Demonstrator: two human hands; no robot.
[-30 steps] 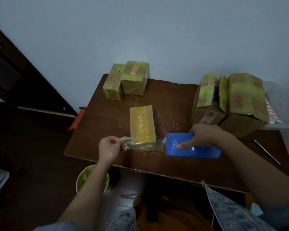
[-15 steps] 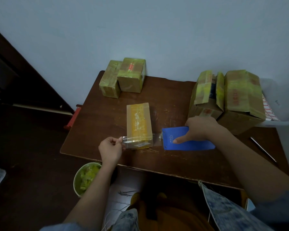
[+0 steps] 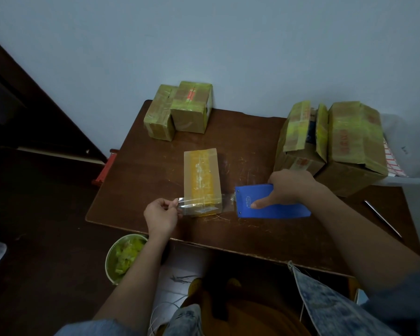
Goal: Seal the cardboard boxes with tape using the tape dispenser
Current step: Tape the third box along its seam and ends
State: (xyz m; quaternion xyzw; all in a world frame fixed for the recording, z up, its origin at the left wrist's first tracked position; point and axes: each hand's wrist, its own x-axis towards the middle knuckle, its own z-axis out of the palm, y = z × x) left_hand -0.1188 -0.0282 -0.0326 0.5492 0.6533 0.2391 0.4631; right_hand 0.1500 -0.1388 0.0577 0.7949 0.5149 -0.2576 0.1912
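Note:
A small cardboard box [image 3: 202, 175] with yellowish tape along its top lies in the middle of the brown table [image 3: 146, 180]. A strip of clear tape [image 3: 226, 202] stretches across the box's near end. My left hand [image 3: 161, 214] pinches the strip's free end just left of the box. My right hand [image 3: 292, 187] grips the blue tape dispenser [image 3: 272, 202] on the table right of the box, thumb on its side.
Two taped boxes [image 3: 180, 112] stand at the table's back left against the wall. Two larger boxes [image 3: 330, 141] sit at the back right, one with open flaps. A metal rod [image 3: 381, 218] lies at the right edge. A green bucket [image 3: 124, 258] stands on the floor below.
The view shifted slightly. Both hands and the stretched tape stay at the box's near end, with the dispenser a little closer to the box.

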